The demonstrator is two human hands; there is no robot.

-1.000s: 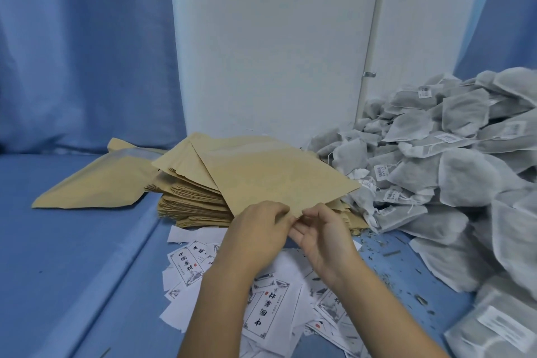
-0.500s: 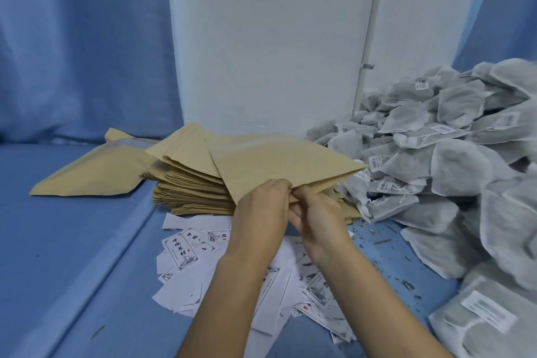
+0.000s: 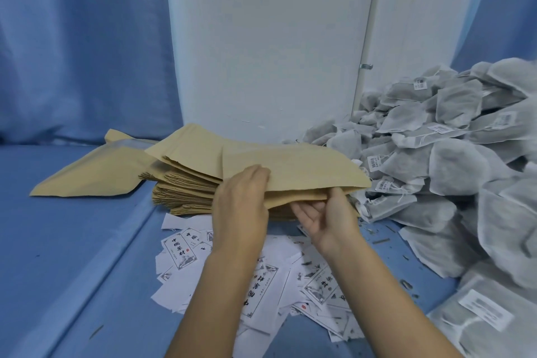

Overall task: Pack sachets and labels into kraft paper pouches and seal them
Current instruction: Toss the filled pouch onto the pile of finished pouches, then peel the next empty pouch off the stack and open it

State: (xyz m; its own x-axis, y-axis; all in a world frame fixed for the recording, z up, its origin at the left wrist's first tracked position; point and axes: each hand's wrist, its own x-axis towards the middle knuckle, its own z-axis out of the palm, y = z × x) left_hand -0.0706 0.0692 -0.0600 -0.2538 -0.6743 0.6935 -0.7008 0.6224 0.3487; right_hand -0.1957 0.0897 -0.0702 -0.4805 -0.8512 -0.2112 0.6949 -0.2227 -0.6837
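A kraft paper pouch [image 3: 293, 167] is held above a stack of more pouches [image 3: 186, 192], its mouth facing me and parted. My left hand [image 3: 241, 206] grips the upper lip of the mouth, fingers curled over the top layer. My right hand [image 3: 325, 218], palm up, pinches the lower lip with its thumb. White printed labels [image 3: 258, 279] lie scattered under my forearms. A big heap of grey mesh sachets [image 3: 453, 160] fills the right side.
One separate kraft pouch [image 3: 96, 171] lies flat on the raised blue surface at left. A white wall panel [image 3: 267, 46] stands behind the stack, with blue curtain on both sides. Small dark bits of debris dot the blue surface near the sachets.
The hands have spread apart at the pouch's edge and its mouth has opened. The pouch now lies flatter, and my right hand has turned palm up.
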